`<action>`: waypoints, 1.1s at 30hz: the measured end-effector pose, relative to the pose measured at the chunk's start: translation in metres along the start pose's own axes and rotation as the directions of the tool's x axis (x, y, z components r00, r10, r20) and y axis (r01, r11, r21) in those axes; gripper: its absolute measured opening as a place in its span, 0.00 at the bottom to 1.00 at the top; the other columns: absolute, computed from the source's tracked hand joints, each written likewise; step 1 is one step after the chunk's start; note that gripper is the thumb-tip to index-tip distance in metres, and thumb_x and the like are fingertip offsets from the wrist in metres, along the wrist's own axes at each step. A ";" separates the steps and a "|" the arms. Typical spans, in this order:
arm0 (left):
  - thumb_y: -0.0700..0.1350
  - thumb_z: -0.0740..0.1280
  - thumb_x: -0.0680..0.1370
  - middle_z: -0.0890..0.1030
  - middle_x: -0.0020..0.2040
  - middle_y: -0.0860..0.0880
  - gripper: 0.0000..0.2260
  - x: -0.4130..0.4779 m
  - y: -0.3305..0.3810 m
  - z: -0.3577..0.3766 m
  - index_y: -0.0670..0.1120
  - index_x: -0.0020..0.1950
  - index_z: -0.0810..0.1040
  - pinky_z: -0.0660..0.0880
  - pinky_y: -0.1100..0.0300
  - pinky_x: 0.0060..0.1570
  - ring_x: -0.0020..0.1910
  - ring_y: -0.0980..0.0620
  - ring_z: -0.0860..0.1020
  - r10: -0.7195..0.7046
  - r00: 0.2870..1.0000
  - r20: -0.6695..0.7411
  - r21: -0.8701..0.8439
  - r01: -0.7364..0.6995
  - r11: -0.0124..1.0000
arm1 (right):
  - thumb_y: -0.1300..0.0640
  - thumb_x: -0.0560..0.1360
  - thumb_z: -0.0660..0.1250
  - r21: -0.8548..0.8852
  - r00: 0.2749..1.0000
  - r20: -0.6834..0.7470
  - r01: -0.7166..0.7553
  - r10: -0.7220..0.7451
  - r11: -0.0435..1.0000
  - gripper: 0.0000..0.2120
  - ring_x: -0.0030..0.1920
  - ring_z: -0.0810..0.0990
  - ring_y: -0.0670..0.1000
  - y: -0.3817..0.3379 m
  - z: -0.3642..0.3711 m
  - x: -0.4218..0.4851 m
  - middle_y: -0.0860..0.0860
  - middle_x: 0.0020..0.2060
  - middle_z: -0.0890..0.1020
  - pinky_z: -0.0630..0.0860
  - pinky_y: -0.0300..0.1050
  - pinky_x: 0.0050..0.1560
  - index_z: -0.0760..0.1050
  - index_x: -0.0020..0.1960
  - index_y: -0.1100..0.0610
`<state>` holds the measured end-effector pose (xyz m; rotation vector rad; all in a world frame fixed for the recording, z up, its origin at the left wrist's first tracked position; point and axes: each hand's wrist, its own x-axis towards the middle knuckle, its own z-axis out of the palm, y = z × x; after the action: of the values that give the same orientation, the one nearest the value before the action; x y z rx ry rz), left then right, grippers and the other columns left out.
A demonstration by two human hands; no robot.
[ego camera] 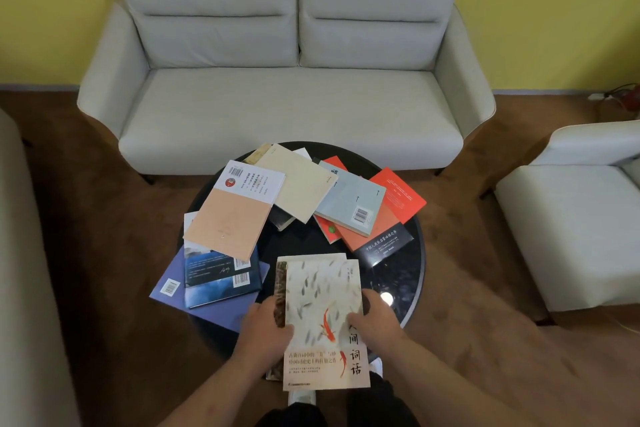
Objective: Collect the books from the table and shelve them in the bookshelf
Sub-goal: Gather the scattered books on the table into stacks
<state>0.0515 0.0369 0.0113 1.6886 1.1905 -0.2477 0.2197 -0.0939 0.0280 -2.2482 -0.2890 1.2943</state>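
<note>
A cream book with red fish on its cover [323,302] tops a small stack at the near edge of the round black table [405,274]. My left hand [265,329] grips the stack's left side and my right hand [375,317] grips its right side. Several more books lie scattered over the table: a peach one [228,218] and blue ones [207,288] on the left, a beige one [298,180] at the back, a pale grey-blue one [349,201] over red ones [398,194] on the right. No bookshelf is in view.
A light grey two-seat sofa [287,104] stands behind the table against a yellow wall. An armchair [575,218] sits at the right and another seat's edge [20,253] at the left. Brown carpet surrounds the table. My legs and shoes show below the stack.
</note>
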 end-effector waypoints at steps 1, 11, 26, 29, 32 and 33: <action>0.44 0.68 0.74 0.78 0.58 0.51 0.15 0.001 -0.004 0.001 0.54 0.59 0.74 0.75 0.66 0.41 0.51 0.57 0.78 -0.032 0.999 0.032 -0.108 0.036 0.993 | 0.59 0.80 0.67 -0.013 1.000 0.011 -0.005 0.006 1.000 0.12 0.39 0.85 0.46 0.001 -0.001 0.001 0.47 0.50 0.82 0.77 0.34 0.27 0.69 0.60 0.50; 0.33 0.62 0.77 0.82 0.58 0.46 0.24 -0.004 0.002 0.010 0.53 0.68 0.67 0.80 0.50 0.48 0.54 0.46 0.83 -0.105 0.942 0.320 -0.557 0.277 0.783 | 0.68 0.80 0.61 0.186 0.966 0.259 -0.052 0.002 0.981 0.24 0.50 0.85 0.53 -0.016 0.003 -0.004 0.50 0.57 0.82 0.84 0.44 0.38 0.65 0.67 0.44; 0.39 0.61 0.82 0.80 0.55 0.53 0.23 0.010 0.014 0.007 0.59 0.73 0.65 0.77 0.65 0.31 0.47 0.56 0.81 -0.138 0.983 0.125 -0.463 0.180 0.868 | 0.63 0.83 0.60 0.328 0.984 0.153 -0.138 0.092 0.935 0.22 0.46 0.87 0.52 -0.010 0.006 0.017 0.48 0.53 0.84 0.86 0.50 0.41 0.68 0.71 0.44; 0.40 0.61 0.82 0.81 0.53 0.54 0.21 0.012 0.015 0.008 0.59 0.70 0.68 0.79 0.63 0.31 0.45 0.54 0.83 -0.151 0.985 0.086 -0.476 0.174 0.862 | 0.63 0.82 0.61 0.335 0.984 0.148 -0.146 0.101 0.931 0.24 0.47 0.87 0.52 -0.012 0.005 0.019 0.47 0.54 0.83 0.84 0.49 0.37 0.66 0.73 0.43; 0.40 0.61 0.81 0.82 0.53 0.53 0.19 0.014 0.015 0.013 0.58 0.70 0.69 0.81 0.58 0.35 0.42 0.52 0.85 -0.169 0.983 0.067 -0.498 0.180 0.848 | 0.64 0.83 0.60 0.335 0.981 0.170 -0.145 0.091 0.931 0.24 0.47 0.87 0.53 -0.009 0.007 0.019 0.49 0.57 0.83 0.84 0.50 0.35 0.65 0.73 0.42; 0.40 0.61 0.82 0.83 0.53 0.52 0.19 0.014 0.015 0.014 0.58 0.69 0.69 0.82 0.57 0.35 0.42 0.52 0.85 -0.176 0.981 0.075 -0.505 0.190 0.842 | 0.64 0.83 0.60 0.343 0.979 0.184 -0.146 0.086 0.928 0.24 0.47 0.88 0.54 -0.008 0.007 0.019 0.50 0.57 0.83 0.85 0.52 0.37 0.66 0.72 0.41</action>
<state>0.0757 0.0339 0.0048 1.1047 1.2662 -0.0567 0.2241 -0.0766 0.0153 -1.8794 0.0236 1.4679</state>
